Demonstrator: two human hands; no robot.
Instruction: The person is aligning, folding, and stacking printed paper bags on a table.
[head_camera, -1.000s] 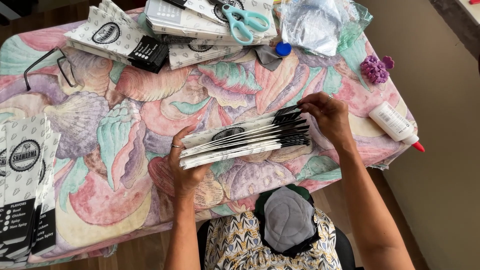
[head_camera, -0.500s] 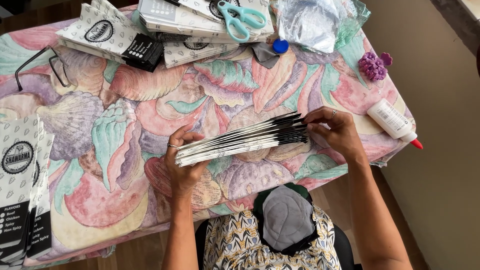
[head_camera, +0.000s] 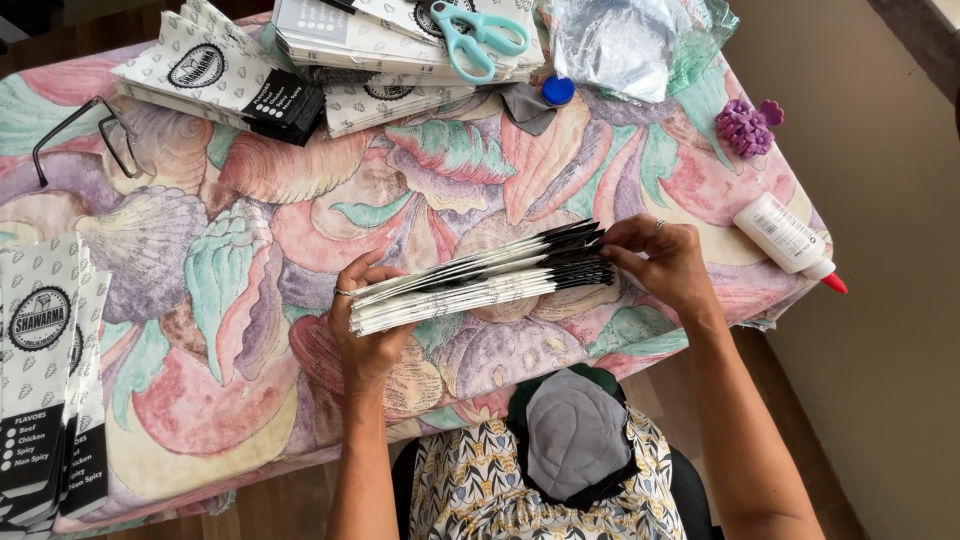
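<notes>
From the head camera we look down on a table covered with a cloth printed with big pink and green shells (head_camera: 250, 260).

In the middle we see a thick bundle of flat white paper bags with black ends (head_camera: 480, 280). It is held up on its edge, just above the cloth, near the front of the table. The left hand (head_camera: 365, 320) is curled shut around the white end, thumb on top and fingers under. The right hand (head_camera: 665, 262) pinches the black end, with its fingers bent close on the edges. Both hands grip the bundle tight, and the edges look nearly lined up, so we think this bundle is almost squared off.

At the far side lie more piles of printed white paper bags (head_camera: 330, 60), some spread loose, with pale green scissors (head_camera: 480, 35) resting on top. These look like work that is left. At the left edge we see another neat stack of the same printed bags (head_camera: 45, 380), which looks done.

Also on the cloth are black-rimmed glasses (head_camera: 85, 140), a small blue round cap (head_camera: 558, 90), a crumpled clear plastic bag (head_camera: 625, 40), a purple flower-shaped clip (head_camera: 748, 125) and a white glue bottle with a red tip (head_camera: 790, 240), lying well apart from the hands.
</notes>
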